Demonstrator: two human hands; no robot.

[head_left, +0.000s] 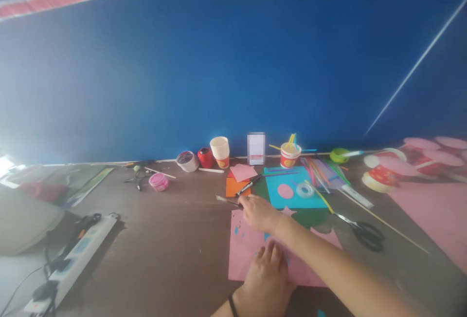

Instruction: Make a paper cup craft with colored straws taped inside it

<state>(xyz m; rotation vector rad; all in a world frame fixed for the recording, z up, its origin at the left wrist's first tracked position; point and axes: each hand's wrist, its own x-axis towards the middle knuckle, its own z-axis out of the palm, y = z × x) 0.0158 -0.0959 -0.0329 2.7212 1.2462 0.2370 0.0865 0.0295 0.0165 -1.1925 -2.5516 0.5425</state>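
My left hand (269, 274), with a dark band at the wrist, presses down on a pink paper sheet (239, 263) with small blue spots. Its fingers are slightly apart and hold nothing. Beyond it, my right hand (259, 213) reaches across the top of the sheet, fingers closed at the dark handle of a paintbrush (226, 201). The bristles point left. Just above the right fingers, a black marker (248, 185) lies over orange paper (233, 187). A blue sheet (279, 183) bears a pink paper circle (285, 191) and a tape roll (305, 190).
Black-handled scissors (367, 234) and a long thin stick (386, 222) lie to the right. Paper cups (220, 151), a red jar (205, 157) and a green bowl (339, 155) line the blue wall. Far left are a pink tub (158, 181) and a power strip (82, 251).
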